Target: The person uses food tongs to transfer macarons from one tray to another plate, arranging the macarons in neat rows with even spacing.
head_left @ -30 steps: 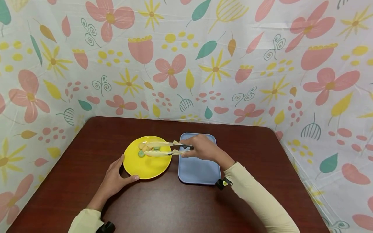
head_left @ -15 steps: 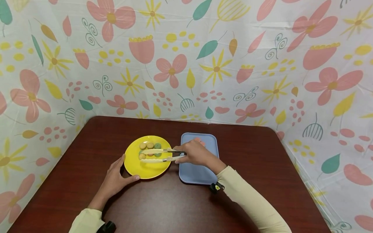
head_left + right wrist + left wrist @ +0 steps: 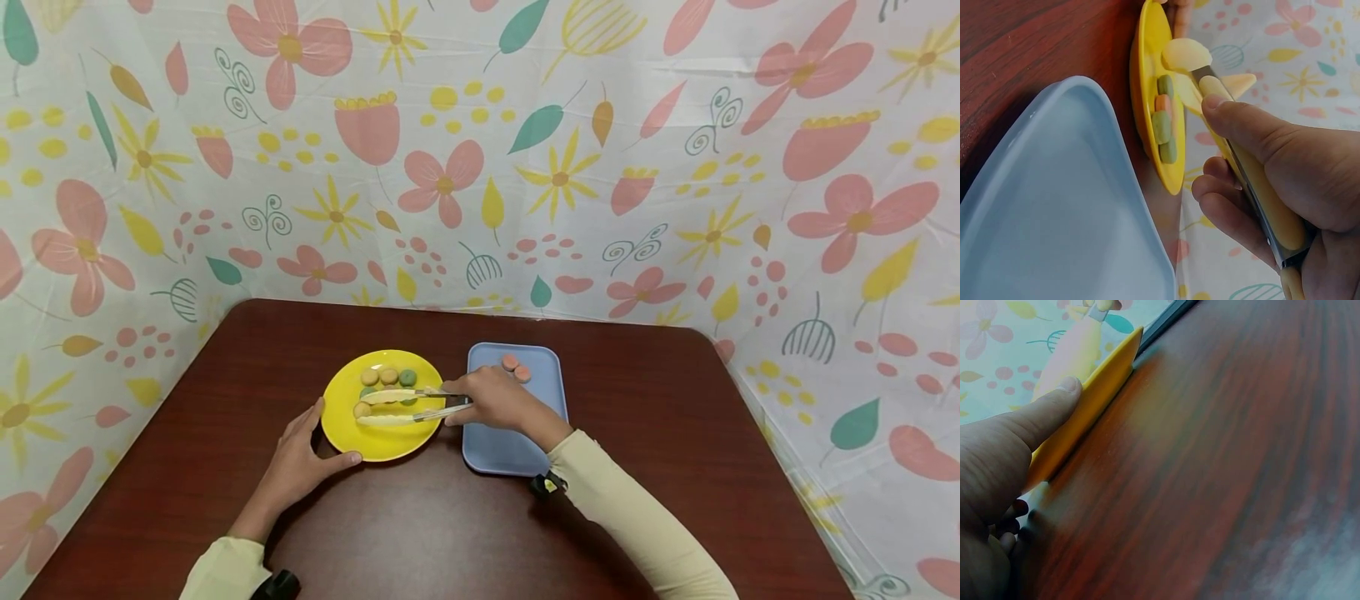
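Note:
My left hand (image 3: 303, 450) holds the near-left rim of a yellow plate (image 3: 382, 437); the thumb lies along the rim in the left wrist view. My right hand (image 3: 498, 400) grips a pair of tongs (image 3: 390, 419) with cream tips and metal arms. The tongs reach left over the plate, their arms spread apart. Between their tips sits a tan round piece (image 3: 362, 409), small and macaron-like. Behind it on the plate are more tan pieces (image 3: 388, 376) and green pieces (image 3: 407, 377), some partly covered by the upper tong arm. An orange-pink piece (image 3: 1163, 105) shows among the green ones in the right wrist view.
A blue rectangular tray (image 3: 502, 454) stands right of the plate, under my right hand. Two pink round pieces (image 3: 516, 367) lie near its far end. The dark wood table (image 3: 420, 533) meets a flower-printed cloth (image 3: 480, 167) along its back edge.
My right hand and the tongs have moved left and toward me, from over the pile to the nearest tan piece. The pink pieces on the tray have come into view. My left hand stays put.

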`<state>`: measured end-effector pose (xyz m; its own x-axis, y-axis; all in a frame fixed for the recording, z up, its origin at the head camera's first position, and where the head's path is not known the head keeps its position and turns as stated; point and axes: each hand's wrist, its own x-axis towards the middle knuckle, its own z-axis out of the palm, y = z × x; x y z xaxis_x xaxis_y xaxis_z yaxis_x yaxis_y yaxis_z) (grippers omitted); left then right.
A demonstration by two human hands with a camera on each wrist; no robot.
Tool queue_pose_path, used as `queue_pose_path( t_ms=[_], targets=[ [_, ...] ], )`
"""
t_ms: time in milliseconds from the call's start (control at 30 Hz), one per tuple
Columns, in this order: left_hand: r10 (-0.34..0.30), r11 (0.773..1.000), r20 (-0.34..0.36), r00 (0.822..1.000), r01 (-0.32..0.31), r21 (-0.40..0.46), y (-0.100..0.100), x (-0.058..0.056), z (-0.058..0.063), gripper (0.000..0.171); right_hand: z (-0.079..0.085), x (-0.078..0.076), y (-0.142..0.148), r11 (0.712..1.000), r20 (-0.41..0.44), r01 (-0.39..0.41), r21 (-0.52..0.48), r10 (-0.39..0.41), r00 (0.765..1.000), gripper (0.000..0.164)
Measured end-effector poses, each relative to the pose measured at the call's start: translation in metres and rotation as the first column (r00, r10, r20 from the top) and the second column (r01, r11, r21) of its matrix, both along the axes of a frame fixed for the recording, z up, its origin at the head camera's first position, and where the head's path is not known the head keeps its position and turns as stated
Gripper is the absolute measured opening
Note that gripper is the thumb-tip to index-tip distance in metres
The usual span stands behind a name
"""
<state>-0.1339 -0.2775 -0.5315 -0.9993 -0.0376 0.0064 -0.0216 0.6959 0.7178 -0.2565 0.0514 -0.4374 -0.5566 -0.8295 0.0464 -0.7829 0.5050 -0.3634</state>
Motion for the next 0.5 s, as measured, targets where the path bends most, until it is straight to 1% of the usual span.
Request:
queue_pose_path(
  t_ms=[300,367,500],
  targets=[
    [0.001,1.0,-0.002,1.0,-0.001,0.0,0.0,-0.001,0.0,0.125,-0.001,0.002,0.003,1.0,-0.013,0.01,0.003,-0.01,1.0,0.051],
    [0.001,1.0,0.0,1.0,-0.001,0.002,0.0,-0.001,0.0,0.126,0.001,0.004,0.005,1.0,-0.016,0.012,-0.01,-0.013,1.0,0.05],
    [0.006,1.0,0.007,1.0,-0.006,0.004,-0.001,0.0,0.0,0.126,0.012,0.006,0.014,0.999,-0.067,0.02,-0.035,-0.022,0.997,0.045]
  ],
)
